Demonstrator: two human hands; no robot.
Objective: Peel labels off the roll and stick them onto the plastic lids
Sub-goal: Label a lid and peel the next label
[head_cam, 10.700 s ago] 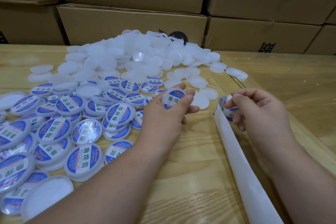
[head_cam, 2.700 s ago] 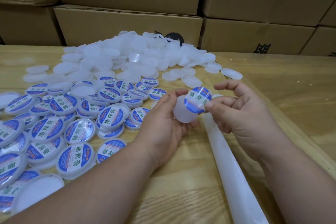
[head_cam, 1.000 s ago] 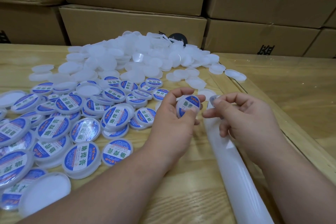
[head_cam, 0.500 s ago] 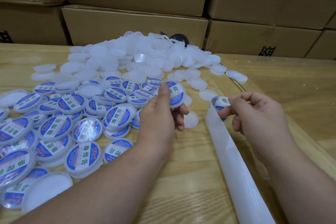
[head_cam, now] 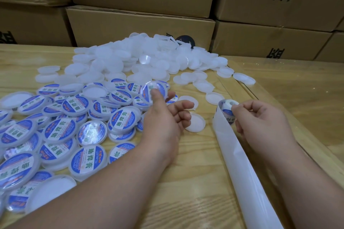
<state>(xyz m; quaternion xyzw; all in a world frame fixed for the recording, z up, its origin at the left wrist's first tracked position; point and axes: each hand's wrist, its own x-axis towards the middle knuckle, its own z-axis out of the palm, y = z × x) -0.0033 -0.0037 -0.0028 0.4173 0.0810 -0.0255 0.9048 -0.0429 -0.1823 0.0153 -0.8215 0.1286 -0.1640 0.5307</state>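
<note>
The label roll (head_cam: 227, 109) sits at centre right, pinched by the curled fingers of the right hand (head_cam: 260, 124), its white backing strip (head_cam: 242, 169) trailing to the lower edge. The left hand (head_cam: 163, 117) pinches 1 labelled lid (head_cam: 155, 92) over the labelled lids (head_cam: 74, 132) at left. Plain lids (head_cam: 141, 61) are heaped behind, before cardboard boxes (head_cam: 139, 24).

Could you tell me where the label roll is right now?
The label roll sits right of centre on the table, pinched by the right hand.
</note>
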